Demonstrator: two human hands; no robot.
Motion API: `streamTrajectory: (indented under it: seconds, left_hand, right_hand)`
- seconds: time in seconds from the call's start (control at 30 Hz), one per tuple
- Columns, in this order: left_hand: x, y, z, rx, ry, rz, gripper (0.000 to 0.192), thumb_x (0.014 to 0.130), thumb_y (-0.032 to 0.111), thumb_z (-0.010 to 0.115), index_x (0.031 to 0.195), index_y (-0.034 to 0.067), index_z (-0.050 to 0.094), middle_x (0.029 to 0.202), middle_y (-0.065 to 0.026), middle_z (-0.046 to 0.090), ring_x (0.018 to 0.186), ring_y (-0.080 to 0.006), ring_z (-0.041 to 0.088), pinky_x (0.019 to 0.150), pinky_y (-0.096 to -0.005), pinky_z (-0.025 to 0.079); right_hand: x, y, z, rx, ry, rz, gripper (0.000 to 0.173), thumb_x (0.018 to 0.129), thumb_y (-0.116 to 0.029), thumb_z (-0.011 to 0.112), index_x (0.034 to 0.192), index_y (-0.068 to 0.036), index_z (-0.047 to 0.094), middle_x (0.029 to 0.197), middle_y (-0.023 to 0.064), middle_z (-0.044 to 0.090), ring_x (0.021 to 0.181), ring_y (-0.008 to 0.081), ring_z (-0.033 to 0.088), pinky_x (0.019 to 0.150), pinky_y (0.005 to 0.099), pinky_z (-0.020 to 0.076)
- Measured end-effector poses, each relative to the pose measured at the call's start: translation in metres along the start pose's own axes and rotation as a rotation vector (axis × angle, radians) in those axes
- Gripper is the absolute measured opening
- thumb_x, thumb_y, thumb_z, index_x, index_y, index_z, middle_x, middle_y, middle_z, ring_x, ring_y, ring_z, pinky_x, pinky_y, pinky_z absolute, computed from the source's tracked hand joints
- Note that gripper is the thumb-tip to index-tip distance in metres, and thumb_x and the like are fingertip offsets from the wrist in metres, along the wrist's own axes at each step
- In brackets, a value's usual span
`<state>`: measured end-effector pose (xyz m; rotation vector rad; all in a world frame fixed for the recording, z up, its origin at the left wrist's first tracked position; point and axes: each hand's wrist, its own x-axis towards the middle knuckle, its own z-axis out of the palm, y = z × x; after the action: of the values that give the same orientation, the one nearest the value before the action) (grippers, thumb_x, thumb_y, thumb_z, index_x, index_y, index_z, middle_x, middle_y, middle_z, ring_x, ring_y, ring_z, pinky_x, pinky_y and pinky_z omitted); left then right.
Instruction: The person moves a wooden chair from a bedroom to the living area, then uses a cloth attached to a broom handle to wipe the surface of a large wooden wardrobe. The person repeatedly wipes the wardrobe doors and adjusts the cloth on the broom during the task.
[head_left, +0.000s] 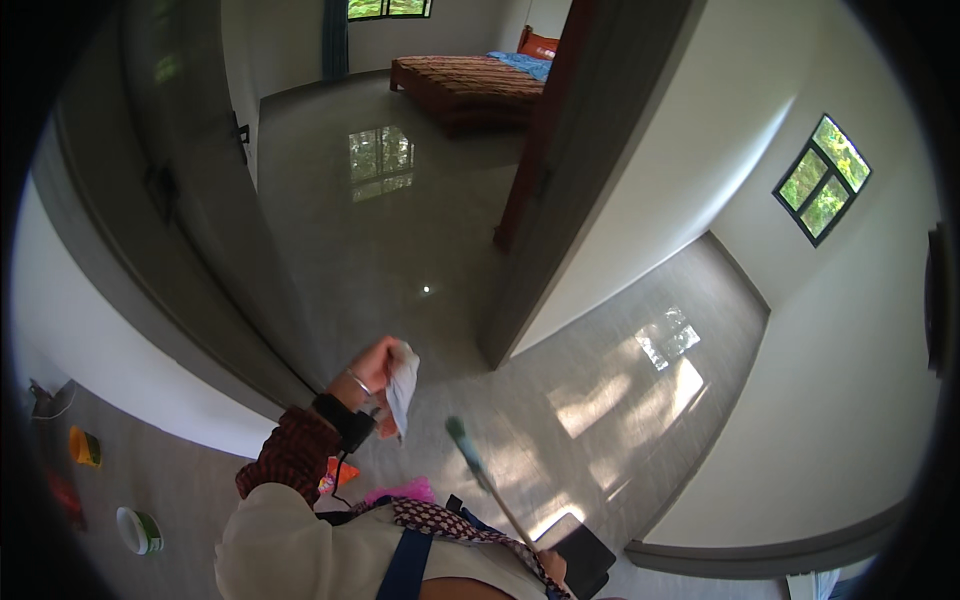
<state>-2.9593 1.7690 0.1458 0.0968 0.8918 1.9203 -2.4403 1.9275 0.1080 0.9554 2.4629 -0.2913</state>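
My left hand (373, 366) is raised in front of me, its fingers closed on a crumpled white cloth or thin bag (403, 386) that hangs down. A silver bangle and a black strapped device (345, 422) with a cable sit on that wrist and forearm. Low at my right side, partly hidden by patterned fabric, my right hand (554, 567) grips the light handle of a broom (506, 510). Its greenish head (466, 444) points forward over the tiles. Against the same hand is a dark dustpan-like object (581, 559); whether the fingers hold it too is unclear.
A doorway with a dark frame (570, 195) opens onto a room with a wooden bed (465, 82). Pink plastic (409, 490) and an orange wrapper (341, 474) lie near me. At left stand a white-green tub (140, 531) and a yellow container (85, 447).
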Motion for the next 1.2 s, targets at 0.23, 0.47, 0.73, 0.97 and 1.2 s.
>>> streamTrajectory:
  seconds: [0.23, 0.47, 0.73, 0.97, 1.2]
  left_hand:
    - [0.000, 0.134, 0.012, 0.029, -0.061, 0.679, 0.042, 0.091, 0.030, 0.040, 0.121, 0.002, 0.047, 0.120, -0.0116, 0.052, 0.109, -0.0241, 0.052, 0.094, -0.0395, 0.039]
    - [0.054, 0.218, 0.000, 2.151, 0.735, 0.664, 0.037, 0.088, 0.032, 0.048, 0.116, 0.008, 0.048, 0.110, -0.0053, 0.054, 0.102, -0.0195, 0.052, 0.087, -0.0342, 0.041]
    - [0.098, 0.294, -0.021, 1.546, 0.821, 0.839, 0.038, 0.087, 0.033, 0.049, 0.114, 0.008, 0.050, 0.108, -0.0059, 0.055, 0.101, -0.0204, 0.053, 0.086, -0.0350, 0.041]
    - [0.242, 0.327, -0.109, 0.940, 0.718, 0.788, 0.040, 0.085, 0.035, 0.049, 0.113, 0.006, 0.051, 0.108, -0.0074, 0.056, 0.101, -0.0220, 0.054, 0.086, -0.0366, 0.042]
    - [0.386, 0.522, -0.104, 1.106, 0.370, 0.877, 0.042, 0.084, 0.036, 0.049, 0.112, 0.005, 0.053, 0.108, -0.0089, 0.057, 0.101, -0.0236, 0.054, 0.086, -0.0381, 0.042]
  right_hand:
    - [0.145, -0.070, -0.061, 0.302, -0.007, 0.049, 0.031, 0.073, -0.028, 0.059, 0.072, 0.003, 0.062, 0.075, 0.0246, 0.062, 0.069, 0.0345, 0.064, 0.063, 0.0460, 0.0499]
    - [0.416, -0.180, -0.164, 0.594, 0.310, -0.426, 0.019, 0.070, -0.013, 0.053, 0.079, 0.004, 0.054, 0.073, 0.0282, 0.057, 0.076, 0.0512, 0.051, 0.067, 0.0548, 0.0427]
    - [0.551, -0.240, -0.262, 0.583, -0.007, -0.475, 0.026, 0.067, -0.019, 0.056, 0.078, 0.004, 0.059, 0.077, 0.0273, 0.059, 0.077, 0.0439, 0.058, 0.070, 0.0501, 0.0465]
    - [0.640, -0.353, -0.355, 0.870, -0.218, -0.386, 0.023, 0.070, -0.023, 0.057, 0.069, 0.000, 0.056, 0.054, 0.0127, 0.055, 0.045, 0.0232, 0.056, 0.042, 0.0358, 0.0467]
    - [0.692, -0.447, -0.502, 1.082, -0.131, -0.374, 0.023, 0.076, -0.025, 0.058, 0.066, -0.004, 0.054, 0.050, 0.0006, 0.047, 0.041, 0.0110, 0.045, 0.038, 0.0263, 0.0363]
